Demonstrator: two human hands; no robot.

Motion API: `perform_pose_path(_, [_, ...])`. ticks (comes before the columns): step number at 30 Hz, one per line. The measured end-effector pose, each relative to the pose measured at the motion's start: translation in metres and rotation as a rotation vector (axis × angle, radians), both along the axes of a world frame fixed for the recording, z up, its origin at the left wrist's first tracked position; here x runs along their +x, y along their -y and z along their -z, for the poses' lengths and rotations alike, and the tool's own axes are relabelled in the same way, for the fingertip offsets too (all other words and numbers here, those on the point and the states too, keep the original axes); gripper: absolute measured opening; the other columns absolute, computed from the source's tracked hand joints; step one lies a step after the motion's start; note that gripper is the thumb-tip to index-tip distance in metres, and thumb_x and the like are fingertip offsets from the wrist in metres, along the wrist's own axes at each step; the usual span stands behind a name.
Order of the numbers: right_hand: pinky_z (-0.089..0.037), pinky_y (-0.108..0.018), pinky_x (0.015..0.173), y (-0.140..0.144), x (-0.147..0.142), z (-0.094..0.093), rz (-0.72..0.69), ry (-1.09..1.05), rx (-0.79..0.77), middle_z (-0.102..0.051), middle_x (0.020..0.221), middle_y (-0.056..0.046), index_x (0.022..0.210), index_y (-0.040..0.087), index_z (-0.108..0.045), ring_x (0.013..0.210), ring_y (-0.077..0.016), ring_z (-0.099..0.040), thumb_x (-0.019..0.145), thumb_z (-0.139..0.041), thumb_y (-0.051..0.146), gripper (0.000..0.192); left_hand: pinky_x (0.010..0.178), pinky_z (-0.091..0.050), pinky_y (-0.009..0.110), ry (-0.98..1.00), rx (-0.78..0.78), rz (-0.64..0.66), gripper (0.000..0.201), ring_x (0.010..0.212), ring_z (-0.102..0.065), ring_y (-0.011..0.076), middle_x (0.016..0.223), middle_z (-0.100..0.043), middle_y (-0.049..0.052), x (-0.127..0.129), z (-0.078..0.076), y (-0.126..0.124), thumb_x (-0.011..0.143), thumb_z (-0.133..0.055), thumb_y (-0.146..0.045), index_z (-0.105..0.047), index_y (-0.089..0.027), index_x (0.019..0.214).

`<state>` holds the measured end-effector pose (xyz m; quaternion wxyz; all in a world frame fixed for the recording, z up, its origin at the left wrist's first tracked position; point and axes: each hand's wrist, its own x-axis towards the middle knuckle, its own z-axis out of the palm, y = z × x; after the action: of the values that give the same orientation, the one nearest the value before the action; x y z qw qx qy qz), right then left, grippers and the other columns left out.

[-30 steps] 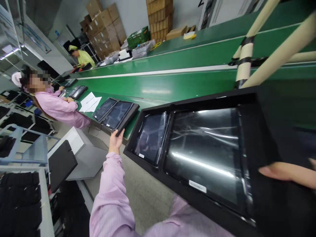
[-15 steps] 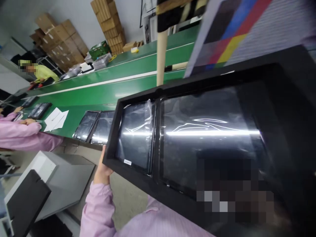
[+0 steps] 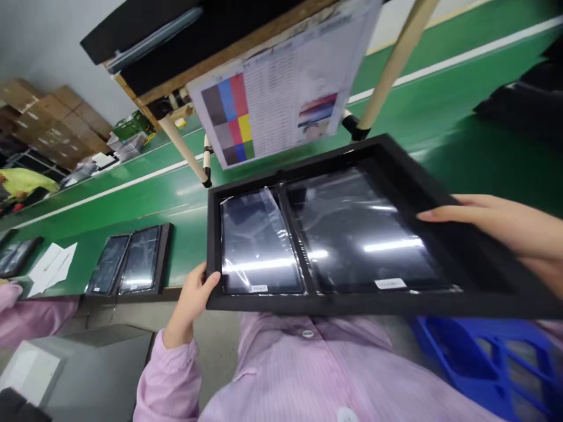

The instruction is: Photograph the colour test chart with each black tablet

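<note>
I hold a black foam tray point(image 3: 272, 303) in front of my body, over the near edge of the green bench. My left hand point(image 3: 192, 298) grips its left front corner, thumb on the rim. At the tray's right part, my right hand point(image 3: 505, 228) holds on with its thumb reaching over the inside; some of its fingers are hidden. Two dark, glossy flat screens lie in the recesses under clear film: a smaller left screen point(image 3: 259, 234) and a wider right screen point(image 3: 360, 234). Each bears a small white label near its front edge.
Another black tray point(image 3: 165, 258) with screens sits on the green bench point(image 3: 187, 234), beside white papers point(image 3: 53, 266). A printed colour sheet point(image 3: 281, 88) hangs from a pole frame point(image 3: 391, 70) behind my tray. A blue crate point(image 3: 466, 351) stands low right; a co-worker's pink sleeve point(image 3: 39, 319) shows left.
The view has turned right, and the tray now appears more level. My right hand, hidden in the dark before, now shows on the tray. The left hand keeps its corner.
</note>
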<state>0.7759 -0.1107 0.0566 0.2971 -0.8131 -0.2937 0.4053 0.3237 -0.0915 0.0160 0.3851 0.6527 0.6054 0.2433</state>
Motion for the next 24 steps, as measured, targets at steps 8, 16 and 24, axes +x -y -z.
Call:
perform_pose_path(8, [-0.038, -0.050, 0.112, -0.037, 0.031, 0.020, -0.400, 0.624, 0.354, -0.035, 0.150, -0.014, 0.144, 0.028, -0.052, 0.135, -0.0317, -0.042, 0.079, -0.052, 0.059, 0.072, 0.084, -0.051, 0.038, -0.844, 0.405, 0.150, 0.046, 0.089, -0.068, 0.0251, 0.100, -0.073, 0.011, 0.084, -0.105, -0.039, 0.097, -0.043, -0.046, -0.065, -0.016, 0.123])
perform_pose_path(16, [-0.025, -0.060, 0.111, -0.083, -0.002, 0.009, -0.623, 0.853, 0.047, -0.012, 0.164, -0.012, 0.110, 0.013, -0.073, 0.150, -0.0336, -0.010, 0.091, -0.042, 0.064, 0.063, 0.083, -0.055, 0.042, -1.062, 0.295, 0.418, 0.046, 0.099, -0.070, 0.0348, 0.102, -0.073, 0.021, 0.215, -0.071, -0.134, 0.094, -0.047, -0.046, -0.072, -0.009, 0.106])
perform_pose_path(24, [-0.020, -0.055, 0.119, -0.084, 0.000, 0.016, -0.411, 0.651, 0.167, -0.017, 0.164, 0.001, 0.109, 0.022, -0.074, 0.152, -0.0287, -0.014, 0.092, -0.049, 0.053, 0.044, 0.080, -0.055, 0.038, -1.062, 0.245, 0.359, 0.042, 0.096, -0.071, 0.0323, 0.102, -0.073, 0.021, 0.221, -0.053, -0.148, 0.089, -0.050, -0.043, -0.075, -0.011, 0.101])
